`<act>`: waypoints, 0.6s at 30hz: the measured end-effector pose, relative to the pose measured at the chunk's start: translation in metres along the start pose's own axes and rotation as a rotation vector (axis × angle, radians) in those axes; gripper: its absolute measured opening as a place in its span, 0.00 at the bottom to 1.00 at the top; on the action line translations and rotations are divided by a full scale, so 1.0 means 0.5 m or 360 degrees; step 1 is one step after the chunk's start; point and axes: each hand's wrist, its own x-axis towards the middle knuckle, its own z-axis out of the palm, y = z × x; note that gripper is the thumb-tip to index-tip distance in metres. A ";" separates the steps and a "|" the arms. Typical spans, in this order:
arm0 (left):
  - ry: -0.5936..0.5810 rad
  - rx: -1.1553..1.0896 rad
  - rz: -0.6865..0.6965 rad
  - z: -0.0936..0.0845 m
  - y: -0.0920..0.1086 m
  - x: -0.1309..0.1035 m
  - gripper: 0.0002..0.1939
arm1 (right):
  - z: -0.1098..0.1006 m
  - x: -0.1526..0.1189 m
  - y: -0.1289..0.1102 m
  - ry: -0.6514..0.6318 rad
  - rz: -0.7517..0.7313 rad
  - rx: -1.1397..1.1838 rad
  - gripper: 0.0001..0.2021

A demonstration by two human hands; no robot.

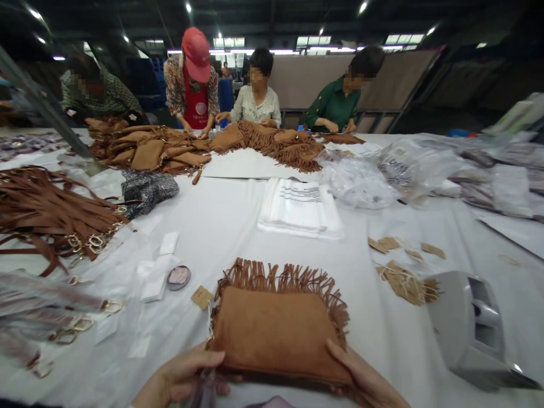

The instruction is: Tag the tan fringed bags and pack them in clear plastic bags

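A brown suede-like fringed bag [276, 323] is held in front of me, its fringe pointing away. My left hand [182, 371] grips its lower left corner, thumb on top and fingers underneath. Something in clear plastic [206, 390] hangs by those fingers; I cannot make out what it is. My right hand [361, 368] closes on the lower right corner, thumb on the face, fingertips mostly hidden below. A kraft paper tag [202, 297] on a white string lies at the bag's left side. At the bottom edge, a purplish thing [272, 402] shows partly.
Brown straps [55, 209] and plastic-wrapped straps [46, 306] lie on the left. Farther off are printed plastic bags [300, 207] and a heap of fringed bags [148, 150], where several co-workers stand. To the right sit paper tags [402, 277] and a grey tape dispenser-like device [463, 328].
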 end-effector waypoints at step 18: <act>0.0445 0.0214 0.0111 0.038 0.055 0.088 0.31 | 0.036 0.025 -0.025 0.0382 0.0042 0.0172 0.25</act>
